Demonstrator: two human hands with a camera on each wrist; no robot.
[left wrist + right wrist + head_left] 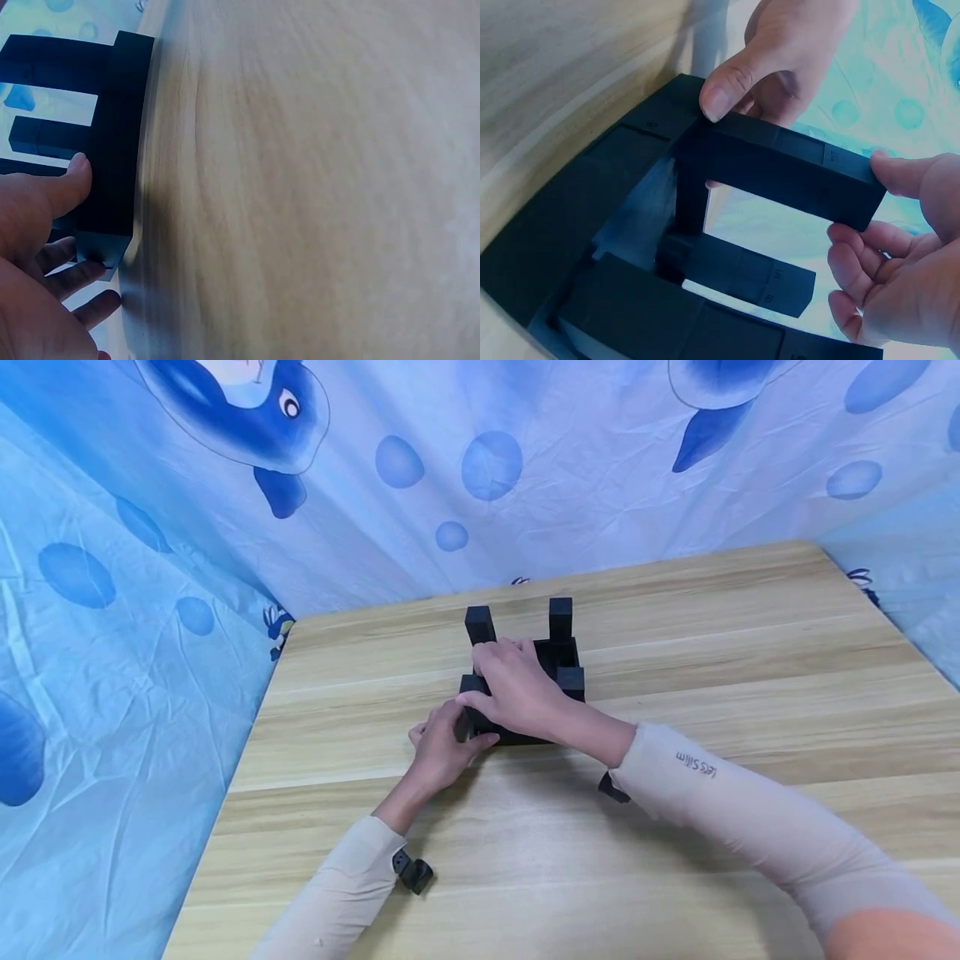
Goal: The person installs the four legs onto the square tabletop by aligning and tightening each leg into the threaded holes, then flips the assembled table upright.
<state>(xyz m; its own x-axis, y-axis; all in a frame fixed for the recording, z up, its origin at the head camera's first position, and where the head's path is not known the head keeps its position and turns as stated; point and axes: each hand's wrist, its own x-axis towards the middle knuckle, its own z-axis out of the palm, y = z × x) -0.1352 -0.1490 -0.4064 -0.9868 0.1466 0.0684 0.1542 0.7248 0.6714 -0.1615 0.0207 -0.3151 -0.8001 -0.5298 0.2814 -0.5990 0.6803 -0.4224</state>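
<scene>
A black rectangular frame (517, 737) sits on the wooden table with several square legs pointing up, like a small stool turned over. At its near left corner, my left hand (442, 750) grips the base. The left wrist view shows the left thumb on the side of the frame (116, 169) and the fingers curled about its corner. My right hand (521, 689) reaches across from the right and pinches the top end of the near left leg (795, 169) between thumb and fingers. Two far legs, the back right one (561, 620) included, stand free of both hands.
The wooden table (750, 652) extends widely around the frame. Behind and to the left hangs a blue curtain (420, 410) with sea-animal prints. Small black wrist cameras (414, 872) hang under both light sleeves (750, 810).
</scene>
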